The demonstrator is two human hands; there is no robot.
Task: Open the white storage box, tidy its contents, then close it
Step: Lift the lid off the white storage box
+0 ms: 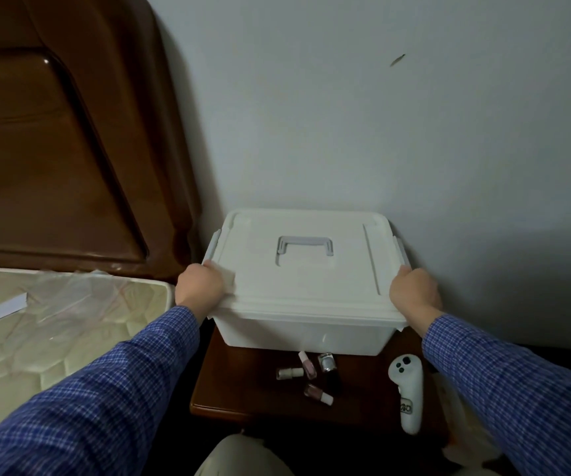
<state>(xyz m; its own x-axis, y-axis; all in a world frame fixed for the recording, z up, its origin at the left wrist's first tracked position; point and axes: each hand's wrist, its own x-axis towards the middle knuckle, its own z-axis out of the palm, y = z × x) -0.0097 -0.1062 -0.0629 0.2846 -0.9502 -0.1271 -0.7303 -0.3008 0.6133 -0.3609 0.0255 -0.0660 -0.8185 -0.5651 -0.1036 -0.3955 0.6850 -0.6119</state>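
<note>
White storage box [306,286] w/ pale grey handle [305,244], centre. Sleeves [112,389] blue w/ fine white check, lower corners. Nightstand [242,389] & headboard [53,132] dark red-brown. Mattress [53,331] cream, quilted, lower left. Wall [380,97] grey-blue. Controller [406,393] white, lower right. Nail polish bottles [311,376] pink, silver, black.

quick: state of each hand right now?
Left hand: grips the left edge of the white storage box, by the side latch.
Right hand: grips the box's right edge.
</note>
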